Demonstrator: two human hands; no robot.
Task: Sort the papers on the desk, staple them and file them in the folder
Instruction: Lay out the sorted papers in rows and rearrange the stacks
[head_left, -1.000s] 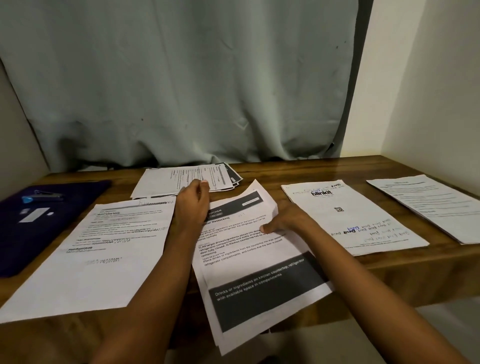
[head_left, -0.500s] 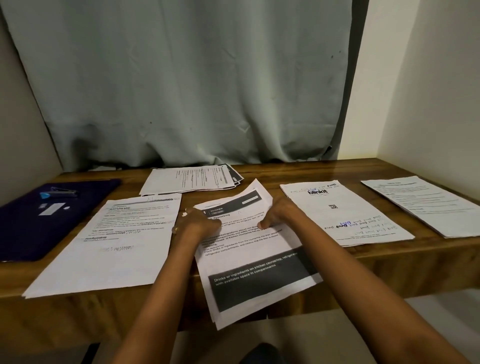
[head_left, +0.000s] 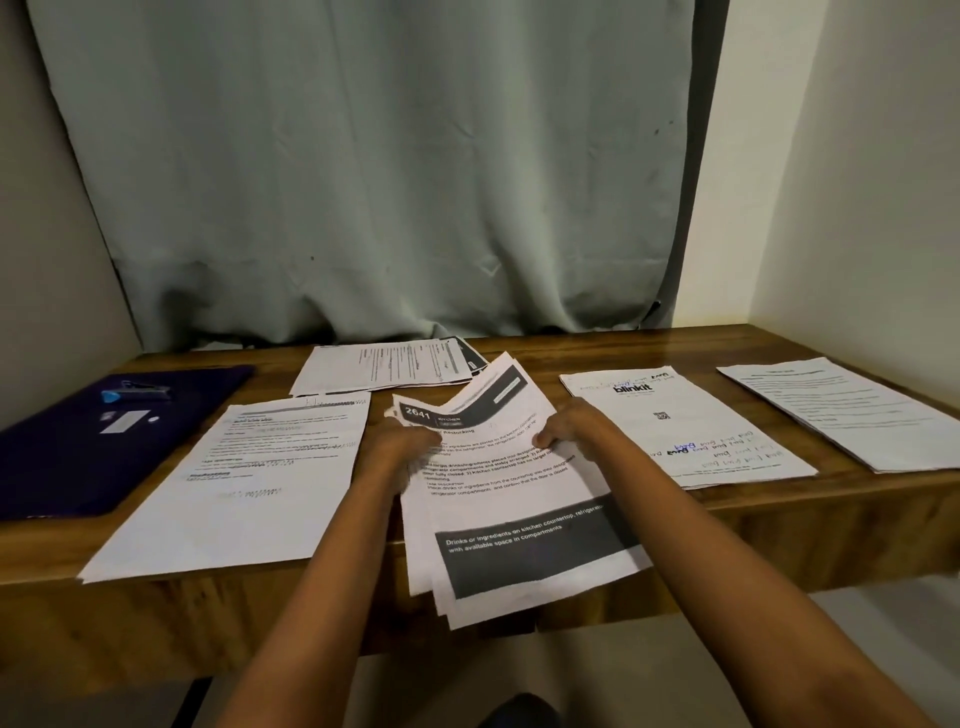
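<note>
Your left hand (head_left: 402, 449) has returned from the white printed pile (head_left: 384, 369) at 12 o'clock. Its fingers and your right hand (head_left: 569, 431) now pinch the white dark-banded paper stack (head_left: 519, 519) at 6 o'clock. Sorting continues; stapling is still pending.

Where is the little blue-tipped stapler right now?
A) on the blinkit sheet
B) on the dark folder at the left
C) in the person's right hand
B: the stapler lies on the dark folder at the far left; the left hand and right hand both hold the paper stack.
</note>
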